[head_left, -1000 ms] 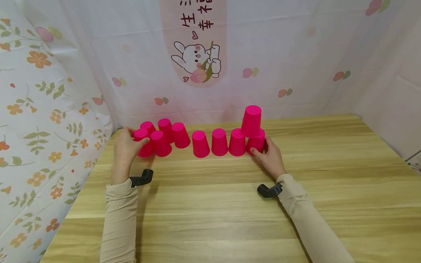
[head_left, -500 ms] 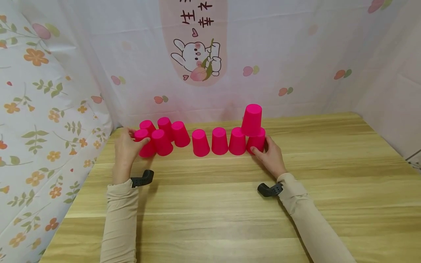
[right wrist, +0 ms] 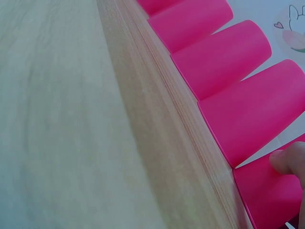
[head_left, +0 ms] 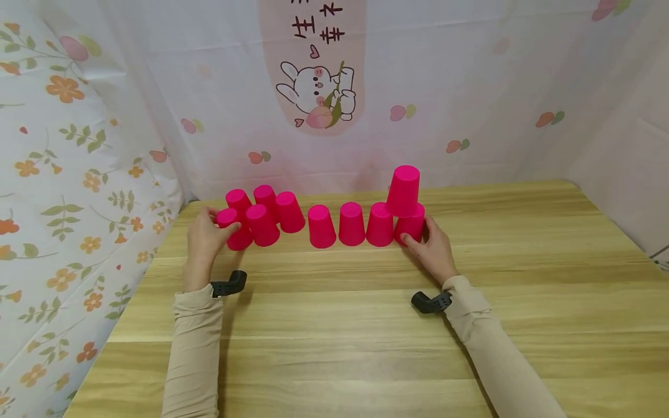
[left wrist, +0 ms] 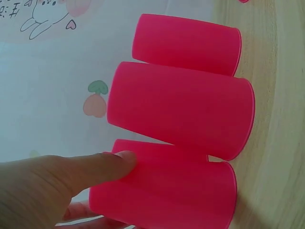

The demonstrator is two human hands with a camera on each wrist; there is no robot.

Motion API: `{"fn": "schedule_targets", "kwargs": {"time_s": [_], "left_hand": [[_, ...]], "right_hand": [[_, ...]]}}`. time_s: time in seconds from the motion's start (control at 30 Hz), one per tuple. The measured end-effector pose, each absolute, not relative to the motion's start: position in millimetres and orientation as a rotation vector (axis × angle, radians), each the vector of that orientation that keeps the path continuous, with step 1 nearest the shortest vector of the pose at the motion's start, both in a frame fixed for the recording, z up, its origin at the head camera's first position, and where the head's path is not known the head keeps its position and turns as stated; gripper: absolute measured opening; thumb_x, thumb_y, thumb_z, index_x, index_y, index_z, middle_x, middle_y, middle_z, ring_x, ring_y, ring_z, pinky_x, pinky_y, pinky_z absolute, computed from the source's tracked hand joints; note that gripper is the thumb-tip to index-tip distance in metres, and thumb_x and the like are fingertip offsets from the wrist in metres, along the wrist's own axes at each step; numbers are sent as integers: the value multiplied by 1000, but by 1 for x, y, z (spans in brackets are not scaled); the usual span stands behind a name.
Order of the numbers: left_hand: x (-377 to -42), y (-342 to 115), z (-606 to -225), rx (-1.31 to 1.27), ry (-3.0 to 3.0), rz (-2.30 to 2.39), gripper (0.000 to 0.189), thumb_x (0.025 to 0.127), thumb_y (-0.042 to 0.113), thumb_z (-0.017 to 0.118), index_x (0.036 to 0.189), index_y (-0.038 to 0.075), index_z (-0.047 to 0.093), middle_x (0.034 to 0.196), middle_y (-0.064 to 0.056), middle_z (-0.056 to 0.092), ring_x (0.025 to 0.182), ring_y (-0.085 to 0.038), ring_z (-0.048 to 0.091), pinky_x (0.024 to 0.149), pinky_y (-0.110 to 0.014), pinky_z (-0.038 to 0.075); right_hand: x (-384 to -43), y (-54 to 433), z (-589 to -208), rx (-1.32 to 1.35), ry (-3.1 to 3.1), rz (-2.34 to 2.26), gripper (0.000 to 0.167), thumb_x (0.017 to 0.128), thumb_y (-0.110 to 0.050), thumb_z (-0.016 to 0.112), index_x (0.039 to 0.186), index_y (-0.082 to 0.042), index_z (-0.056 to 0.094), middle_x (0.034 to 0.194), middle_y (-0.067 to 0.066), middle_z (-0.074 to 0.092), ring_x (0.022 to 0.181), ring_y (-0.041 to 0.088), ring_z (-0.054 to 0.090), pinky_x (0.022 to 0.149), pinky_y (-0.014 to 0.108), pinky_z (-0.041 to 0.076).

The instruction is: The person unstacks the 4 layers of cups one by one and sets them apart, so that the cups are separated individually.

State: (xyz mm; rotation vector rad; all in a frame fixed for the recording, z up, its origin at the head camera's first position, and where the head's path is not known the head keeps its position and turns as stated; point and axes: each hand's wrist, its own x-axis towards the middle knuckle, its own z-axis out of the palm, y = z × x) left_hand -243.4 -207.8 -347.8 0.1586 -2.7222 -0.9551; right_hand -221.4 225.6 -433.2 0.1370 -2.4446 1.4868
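Ten pink plastic cups, all inverted with wide rims down, stand toward the back of the wood-grain table (head_left: 334, 331). Left hand (head_left: 202, 239): thumb and fingers clamped on opposite sides of the leftmost pink cup (head_left: 240, 238); cannot tell whether its rim bears fully on the tabletop. Just beside it is the front-left neighbour cup (head_left: 263, 226); behind these, three rear cups (head_left: 290, 213) form a loose cluster. Right of the cluster, four cups run in a row: first row cup (head_left: 322, 227), second row cup (head_left: 352, 224), third row cup (head_left: 380, 225) and the right-end pink cup (head_left: 412, 226). Right hand (head_left: 432, 251): thumb on the near face, fingers round the right side, gripping the right-end pink cup. The upper cup (head_left: 403, 190) sits across the tops of the last two. Both wrists carry black camera mounts (head_left: 431, 302). Backdrop: white cloth (head_left: 470, 69) with a rabbit print (head_left: 316, 93).
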Motion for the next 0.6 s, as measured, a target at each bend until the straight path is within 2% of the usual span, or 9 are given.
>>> {"fn": "schedule_targets", "kwargs": {"time_s": [0.07, 0.17, 0.27, 0.33, 0.53, 0.6], "left_hand": [[-242, -208, -347, 165, -2739, -959, 56, 82, 20, 68, 121, -11, 42, 112, -30, 54, 95, -42, 52, 79, -48, 44], [-239, -208, -343, 179, -2758, -961, 76, 83, 22, 68, 137, -9, 26, 127, -31, 45, 110, -45, 47, 89, -53, 42], [-236, -206, -335, 143, -2720, -960, 87, 83, 24, 68, 143, -7, 13, 137, -31, 35, 121, -47, 38, 95, -56, 36], [-233, -202, -327, 97, -2666, -951, 85, 83, 24, 68, 143, -7, 16, 138, -30, 34, 121, -46, 39, 96, -56, 36], [-225, -182, -303, -9, -2515, -909, 68, 84, 22, 68, 136, -6, 36, 130, -25, 46, 102, -41, 53, 87, -51, 44], [-224, -175, -298, -40, -2486, -916, 63, 84, 20, 68, 134, -6, 40, 130, -23, 47, 102, -40, 54, 87, -51, 44]], "right_hand": [[-222, 226, -433, 134, -2446, 1478, 53, 85, -16, 68, 129, 0, 42, 121, 18, 53, 111, 32, 52, 93, 44, 43], [-222, 225, -434, 135, -2446, 1481, 54, 85, -16, 67, 129, 0, 42, 120, 19, 53, 109, 32, 52, 93, 44, 43], [-222, 225, -434, 145, -2441, 1489, 54, 85, -16, 67, 130, 1, 43, 120, 19, 54, 109, 32, 52, 92, 43, 43], [-223, 225, -435, 150, -2436, 1484, 54, 84, -16, 68, 129, 1, 43, 120, 19, 54, 108, 32, 53, 92, 43, 43], [-223, 228, -435, 165, -2419, 1478, 54, 84, -15, 68, 130, 0, 43, 120, 18, 53, 109, 32, 53, 92, 44, 43], [-223, 228, -435, 163, -2422, 1480, 55, 84, -15, 68, 130, 0, 42, 120, 18, 53, 109, 32, 53, 92, 44, 43]]}}
